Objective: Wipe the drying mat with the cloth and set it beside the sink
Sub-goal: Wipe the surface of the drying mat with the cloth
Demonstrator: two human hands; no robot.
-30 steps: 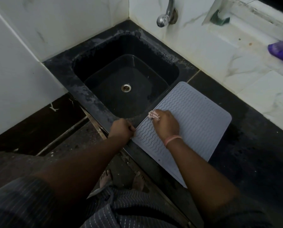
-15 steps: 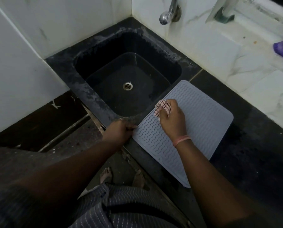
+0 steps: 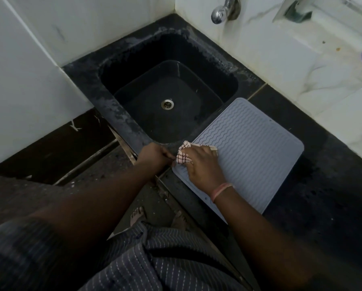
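Countertop, black stone, bearing all below; sink, black basin set in its corner; drying mat, grey, ribbed, lying flat on the counter just right of the basin, one corner overlapping the rim. Step judged in hand: wiping, at the mat's near-left corner. Next move calls for strokes across the unwiped far ribs. Right hand lies palm-down, fingers curled over the bunched checked cloth; left hand, fingers curled, pinches the mat's corner, steadying it
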